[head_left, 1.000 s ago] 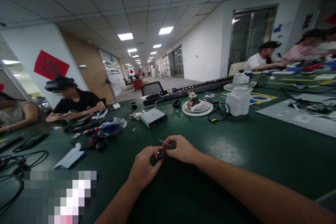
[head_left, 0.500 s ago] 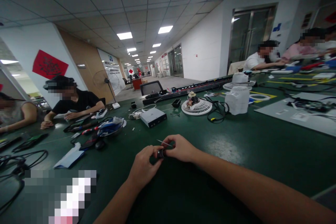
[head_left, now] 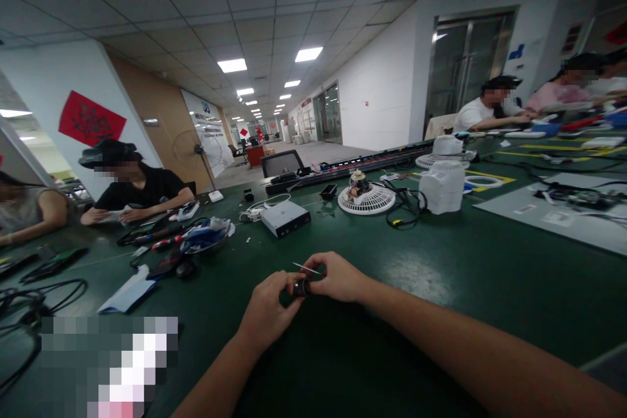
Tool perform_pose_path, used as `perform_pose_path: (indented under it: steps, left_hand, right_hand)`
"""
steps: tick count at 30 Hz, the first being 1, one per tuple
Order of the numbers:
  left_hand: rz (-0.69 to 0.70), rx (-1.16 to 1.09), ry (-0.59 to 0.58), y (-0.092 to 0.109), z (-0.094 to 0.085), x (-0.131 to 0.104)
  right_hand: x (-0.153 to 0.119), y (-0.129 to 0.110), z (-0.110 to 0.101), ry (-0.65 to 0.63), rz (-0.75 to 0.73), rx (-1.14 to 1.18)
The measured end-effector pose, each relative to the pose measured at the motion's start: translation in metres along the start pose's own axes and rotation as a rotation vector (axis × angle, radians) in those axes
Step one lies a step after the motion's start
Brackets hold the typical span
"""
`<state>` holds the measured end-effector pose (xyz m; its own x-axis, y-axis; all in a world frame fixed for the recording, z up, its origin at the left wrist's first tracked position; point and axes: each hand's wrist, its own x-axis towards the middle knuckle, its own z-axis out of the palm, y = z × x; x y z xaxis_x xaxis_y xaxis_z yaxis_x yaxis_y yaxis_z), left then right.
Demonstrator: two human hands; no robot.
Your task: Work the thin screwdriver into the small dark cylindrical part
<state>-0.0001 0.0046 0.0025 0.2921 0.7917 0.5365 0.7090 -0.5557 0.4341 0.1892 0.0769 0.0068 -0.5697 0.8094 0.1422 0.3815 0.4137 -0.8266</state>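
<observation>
Both hands meet above the green table, close to its near middle. My left hand (head_left: 268, 308) is closed, thumb and fingers pinching a small dark cylindrical part (head_left: 300, 287). Against the other end of that part rest fingertips of my right hand (head_left: 339, 278), which is closed too. A thin silver metal rod (head_left: 304, 268) sticks out leftward from the right fingers; its other end is hidden in the hand. What kind of part the cylinder is I cannot make out.
Beyond the hands lie a silver box-shaped drive (head_left: 286, 218), a white fan grille with a motor (head_left: 366, 199), a small black tray (head_left: 328, 192) and a white housing (head_left: 442, 186). Cables, tools and a blue cloth (head_left: 203, 236) clutter the left. Other people sit around the table.
My hands hold nearly the same pose; the dark part appears slightly turned. At the left, a co-worker's hands now hold something pale.
</observation>
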Motion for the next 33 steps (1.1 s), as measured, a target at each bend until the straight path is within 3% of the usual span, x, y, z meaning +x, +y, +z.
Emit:
perform_pose_path:
  steps: [4, 11, 20, 24, 30, 33]
  left_hand:
    - [-0.005, 0.018, -0.032, -0.0004, 0.0019, -0.0011]
    - [-0.009, -0.002, -0.008, 0.0009, 0.0007, -0.0003]
    - [-0.020, -0.039, -0.050, 0.0015, 0.0020, 0.0000]
    - [-0.036, -0.035, -0.030, 0.0009, 0.0031, -0.0003]
    - [-0.055, -0.005, -0.030, -0.0012, 0.0061, -0.0002]
    - [-0.079, 0.011, -0.019, -0.0034, 0.0065, 0.0003]
  right_hand:
    - [-0.0006, 0.0011, 0.0008, -0.027, -0.030, 0.008]
    - [0.0017, 0.0022, -0.0007, 0.056, -0.033, 0.012]
    - [0.0002, 0.0042, 0.0011, 0.001, -0.075, 0.007]
    - [0.0003, 0.0033, -0.0016, 0.035, -0.042, -0.015]
    - [-0.0009, 0.0017, -0.0044, -0.025, -0.016, -0.036]
    - [0.0006, 0.0030, -0.0082, 0.027, 0.032, -0.042]
